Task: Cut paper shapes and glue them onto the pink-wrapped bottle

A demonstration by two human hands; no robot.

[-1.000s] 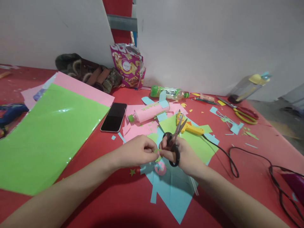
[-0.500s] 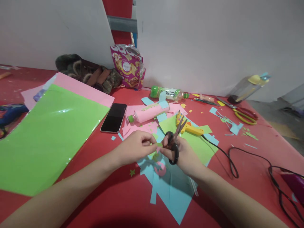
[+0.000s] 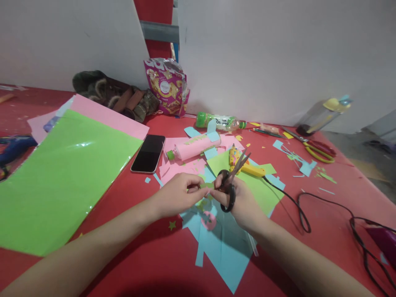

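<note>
L hand (image 3: 176, 197) pinches a small green paper scrap (image 3: 206, 185) betw thumb & fingers, held above the red table (image 3: 123, 247) over blue paper offcuts (image 3: 222, 247). R hand (image 3: 239, 200) is closed thru the handles of black scissors (image 3: 230, 181), blades slightly apart, pointing away. Behind: purple foil snack bag (image 3: 165, 86), print unreadable; green-capped clear plastic bottle (image 3: 221, 121), label text too small to read.

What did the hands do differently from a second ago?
The right hand tilted the black-handled scissors, so the blades lean further right. The left hand shifted slightly and keeps pinching the small green paper scrap. The black phone and big green paper sheet stayed put.
</note>
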